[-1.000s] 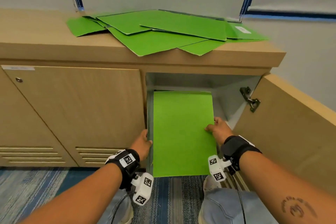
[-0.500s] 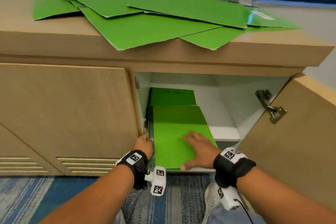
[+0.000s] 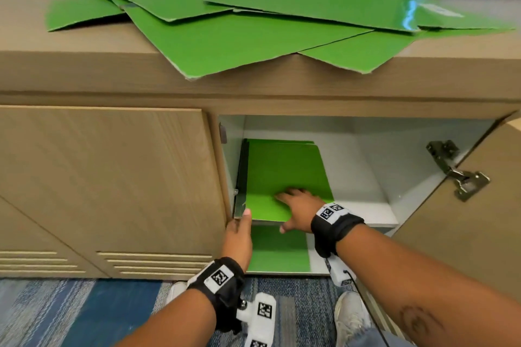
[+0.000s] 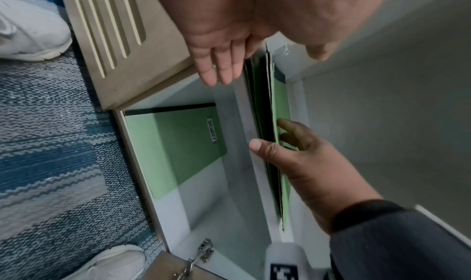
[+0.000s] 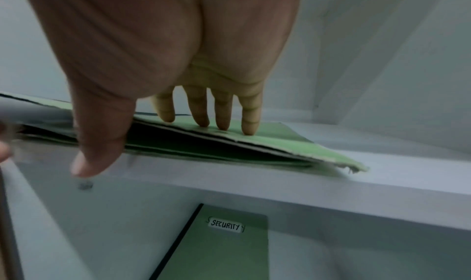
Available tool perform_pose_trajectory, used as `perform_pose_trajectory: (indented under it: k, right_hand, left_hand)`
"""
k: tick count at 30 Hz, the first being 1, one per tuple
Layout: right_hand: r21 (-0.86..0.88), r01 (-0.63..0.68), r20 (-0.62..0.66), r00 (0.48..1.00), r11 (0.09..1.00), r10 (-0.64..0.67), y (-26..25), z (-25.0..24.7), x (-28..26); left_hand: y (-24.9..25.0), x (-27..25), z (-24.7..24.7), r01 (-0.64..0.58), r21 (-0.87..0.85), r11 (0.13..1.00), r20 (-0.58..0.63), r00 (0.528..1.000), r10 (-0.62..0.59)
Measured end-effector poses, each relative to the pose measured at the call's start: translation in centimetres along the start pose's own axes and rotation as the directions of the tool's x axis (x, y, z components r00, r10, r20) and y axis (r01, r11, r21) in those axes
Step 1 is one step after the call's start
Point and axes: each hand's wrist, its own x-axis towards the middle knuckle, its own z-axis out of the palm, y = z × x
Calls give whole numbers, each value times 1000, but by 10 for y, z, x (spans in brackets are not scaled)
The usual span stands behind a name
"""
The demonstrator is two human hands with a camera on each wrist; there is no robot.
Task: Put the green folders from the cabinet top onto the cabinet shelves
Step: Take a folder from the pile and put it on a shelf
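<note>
Several green folders [image 3: 248, 36] lie overlapping on the wooden cabinet top [image 3: 84, 65], some overhanging its front edge. Inside the open cabinet, a green folder [image 3: 282, 169] lies on a stack on the upper white shelf [image 3: 363, 214]. My right hand [image 3: 298, 205] rests flat on it, fingers [image 5: 221, 113] straight and pressing the cover, thumb hanging past the shelf's front. My left hand [image 3: 239, 236] is at the stack's front left corner, fingers [image 4: 219, 69] straight, thumb touching the corner. Another green folder [image 5: 224, 248], labelled SECURITY, lies on the lower shelf.
The left cabinet door [image 3: 112, 177] is closed. The right door [image 3: 473, 228] stands open, its metal hinge [image 3: 456, 172] sticking out. Bare white shelf lies to the right of the folder stack. My white shoes [image 3: 352, 315] stand on blue patterned carpet [image 3: 84, 313].
The folder slid deeper onto the upper shelf. My right hand moved from its right edge to flat on its cover. My left hand stayed at the left front corner.
</note>
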Motion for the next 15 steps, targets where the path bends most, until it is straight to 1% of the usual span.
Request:
perform_pose_trajectory:
  k: [2,6,11,13,15]
  right_hand:
    - [-14,-16,1,1000,1000,16,-4,-2,11]
    - [-24,-25,50,998,999,26,-4,-6,22]
    - [-44,-14,91,996,999,18,-2,-7,22]
    - [-36,-24,75,997,999,26,-3,-10,16]
    - [7,-41,2,999,999,41,-7,-17,7]
  left_hand:
    - [-6,-1,-6,-18,62,998,-15,1000,19]
    - [-17,-4,-17,-7,-7,1000,45,999,8]
    - [-15,-3,-25,-47,6,999,73,996,47]
    - [-6,-6,-26,-68,18,998,82,994,67]
    - [9,-12,-27,-113,29,993,94,989,110]
